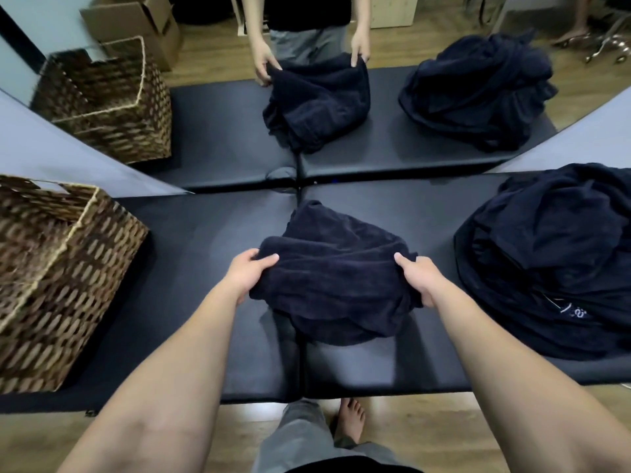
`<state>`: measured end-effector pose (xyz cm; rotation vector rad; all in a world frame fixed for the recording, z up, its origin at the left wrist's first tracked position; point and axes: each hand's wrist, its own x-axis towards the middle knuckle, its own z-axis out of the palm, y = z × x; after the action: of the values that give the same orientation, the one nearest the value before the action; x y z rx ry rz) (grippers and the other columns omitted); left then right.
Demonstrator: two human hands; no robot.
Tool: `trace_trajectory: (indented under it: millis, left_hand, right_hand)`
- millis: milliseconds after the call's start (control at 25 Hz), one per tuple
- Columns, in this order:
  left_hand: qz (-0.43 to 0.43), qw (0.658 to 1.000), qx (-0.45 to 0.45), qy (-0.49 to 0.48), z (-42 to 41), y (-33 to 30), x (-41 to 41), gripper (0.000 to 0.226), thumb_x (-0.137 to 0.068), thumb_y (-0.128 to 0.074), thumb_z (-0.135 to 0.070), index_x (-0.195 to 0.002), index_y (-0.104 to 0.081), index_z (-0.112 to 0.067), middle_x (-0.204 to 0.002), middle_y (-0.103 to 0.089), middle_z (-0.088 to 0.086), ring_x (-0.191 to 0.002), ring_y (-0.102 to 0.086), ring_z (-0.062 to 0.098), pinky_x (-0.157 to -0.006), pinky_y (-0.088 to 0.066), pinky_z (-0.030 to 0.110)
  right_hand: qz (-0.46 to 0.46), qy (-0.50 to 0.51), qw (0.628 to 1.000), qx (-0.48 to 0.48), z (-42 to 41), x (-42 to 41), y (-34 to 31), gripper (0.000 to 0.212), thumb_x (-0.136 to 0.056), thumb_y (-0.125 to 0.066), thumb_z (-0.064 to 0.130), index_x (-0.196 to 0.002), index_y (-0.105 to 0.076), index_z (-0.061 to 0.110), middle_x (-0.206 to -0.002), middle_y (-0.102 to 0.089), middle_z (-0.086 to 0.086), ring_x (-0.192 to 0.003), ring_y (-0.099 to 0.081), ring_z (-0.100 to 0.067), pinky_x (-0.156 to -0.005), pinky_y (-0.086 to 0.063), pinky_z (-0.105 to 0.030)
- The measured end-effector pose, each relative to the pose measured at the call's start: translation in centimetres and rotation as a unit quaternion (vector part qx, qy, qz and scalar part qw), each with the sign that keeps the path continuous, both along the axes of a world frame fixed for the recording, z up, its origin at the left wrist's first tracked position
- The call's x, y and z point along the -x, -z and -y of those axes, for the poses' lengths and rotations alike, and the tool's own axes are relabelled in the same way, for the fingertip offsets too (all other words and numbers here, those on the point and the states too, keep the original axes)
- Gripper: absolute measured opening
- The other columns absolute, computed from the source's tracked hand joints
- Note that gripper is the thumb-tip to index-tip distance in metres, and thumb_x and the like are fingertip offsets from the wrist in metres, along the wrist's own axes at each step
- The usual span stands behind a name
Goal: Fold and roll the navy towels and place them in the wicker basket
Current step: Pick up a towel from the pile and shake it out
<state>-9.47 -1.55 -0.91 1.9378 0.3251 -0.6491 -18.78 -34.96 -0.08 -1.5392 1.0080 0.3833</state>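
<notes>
On the black padded table (191,254), which butts against a mirror (341,97), a wicker basket (51,274) stands at the left edge and a heap of towels (553,261) lies at the right. Between them, mid-table, lies one bunched towel (334,278) (still unfolded). The left hand (251,271) grips its left edge, fingers curled under, and the right hand (421,279) pinches its right edge.

It looked like a room in a home or small studio. A long black padded table (211,302) stood against a big wall mirror (375,46). The floor was light brown wood (239,435). At ten o'clock sat a brown cardboard box (143,22), and at one o'clock the shiny metal legs of a rolling chair (607,46).
</notes>
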Motion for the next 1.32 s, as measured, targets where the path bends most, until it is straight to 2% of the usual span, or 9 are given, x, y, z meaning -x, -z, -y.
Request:
trace_trajectory:
  millis: [160, 360, 560, 720, 800, 920, 1000, 1200, 1320]
  left_hand:
    - [0.151, 0.988, -0.04, -0.002, -0.6, -5.7, -4.0, 0.025, -0.085, -0.08, -0.027, -0.076, -0.058, -0.019, -0.067, -0.06, -0.003, -0.058, -0.05, 0.009, -0.053, -0.042, 0.022]
    - [0.041, 0.917, 0.307, -0.251, -0.4, -8.8, -3.8, 0.033, -0.097, -0.06, -0.048, -0.102, -0.067, -0.016, -0.086, -0.077, 0.003, -0.071, -0.072, 0.016, -0.062, -0.061, 0.029]
    - [-0.258, 0.963, 0.071, -0.01, 0.7, -1.3, 3.8, 0.069, -0.072, -0.071, -0.069, -0.116, -0.073, -0.017, -0.099, -0.078, 0.004, -0.081, -0.075, 0.017, -0.071, -0.061, 0.03]
    - [-0.247, 0.955, -0.111, 0.118, -0.4, -3.1, 2.4, 0.053, -0.087, -0.071, -0.051, -0.127, -0.064, -0.017, -0.1, -0.074, 0.0, -0.085, -0.072, 0.019, -0.07, -0.057, 0.029]
    - [-0.188, 0.98, 0.064, -0.004, -1.6, -5.2, 0.1, 0.06, -0.09, -0.062, -0.06, -0.126, -0.068, -0.013, -0.106, -0.076, 0.005, -0.093, -0.073, 0.022, -0.087, -0.056, 0.034]
    - [-0.055, 0.921, 0.315, -0.221, -2.5, -5.0, -1.3, 0.079, -0.086, -0.03, -0.085, -0.093, -0.071, -0.018, -0.115, -0.073, 0.003, -0.118, -0.062, 0.023, -0.12, -0.022, 0.05]
    - [-0.069, 0.939, 0.276, -0.194, -1.2, -2.7, -0.4, 0.084, -0.081, -0.023, -0.091, -0.086, -0.063, -0.017, -0.122, -0.068, 0.007, -0.114, -0.06, 0.024, -0.118, -0.013, 0.059]
    - [-0.186, 0.968, 0.165, -0.025, 5.4, -1.2, 2.7, 0.066, -0.091, -0.059, -0.063, -0.142, -0.045, -0.025, -0.12, -0.069, 0.006, -0.07, -0.057, 0.017, -0.096, -0.049, 0.045]
    - [-0.143, 0.988, 0.017, 0.059, 7.3, -0.3, 3.4, 0.094, -0.08, -0.073, -0.062, -0.156, -0.024, -0.036, -0.144, -0.051, -0.003, -0.121, -0.056, 0.023, -0.105, -0.043, 0.051]
  right_hand:
    - [0.094, 0.031, 0.995, 0.002, 1.0, -3.6, -3.4, 0.049, -0.093, -0.071, 0.034, -0.128, -0.056, 0.003, -0.119, -0.069, -0.019, -0.097, -0.07, -0.035, -0.078, -0.059, -0.051]
    - [0.266, 0.134, 0.927, -0.226, 1.0, -6.2, -7.7, 0.04, -0.094, -0.067, 0.031, -0.126, -0.062, 0.006, -0.109, -0.075, -0.015, -0.096, -0.074, -0.029, -0.079, -0.061, -0.046]
    - [-0.033, -0.079, 0.987, -0.136, -0.1, 0.9, 1.8, 0.06, -0.08, -0.081, 0.044, -0.128, -0.064, 0.012, -0.112, -0.075, -0.01, -0.099, -0.073, -0.029, -0.093, -0.056, -0.05]
    - [-0.05, -0.17, 0.984, 0.015, 0.8, 2.7, 2.9, 0.053, -0.075, -0.084, 0.036, -0.117, -0.066, 0.008, -0.104, -0.074, -0.011, -0.087, -0.074, -0.03, -0.076, -0.061, -0.04]
    - [0.107, 0.007, 0.991, -0.086, 2.4, 0.7, 1.4, 0.05, -0.082, -0.078, 0.028, -0.122, -0.066, 0.001, -0.103, -0.076, -0.015, -0.092, -0.074, -0.031, -0.074, -0.06, -0.038]
    - [0.23, 0.165, 0.911, -0.299, 3.7, -0.8, -1.1, 0.05, -0.092, -0.067, 0.038, -0.131, -0.063, 0.006, -0.119, -0.073, -0.014, -0.111, -0.069, -0.03, -0.097, -0.055, -0.045]
    - [0.179, 0.111, 0.943, -0.258, 2.3, 0.0, -0.5, 0.051, -0.093, -0.069, 0.04, -0.13, -0.064, 0.007, -0.118, -0.073, -0.015, -0.108, -0.071, -0.032, -0.097, -0.054, -0.05]
    - [-0.016, -0.147, 0.985, -0.093, -1.0, 1.3, 1.8, 0.089, -0.056, -0.094, 0.05, -0.129, -0.059, 0.014, -0.118, -0.072, -0.007, -0.1, -0.073, -0.031, -0.085, -0.06, -0.051]
    - [0.022, -0.137, 0.986, -0.097, -2.3, 0.6, 1.1, 0.083, -0.067, -0.09, 0.042, -0.134, -0.051, 0.013, -0.123, -0.068, -0.003, -0.104, -0.071, -0.025, -0.088, -0.059, -0.045]
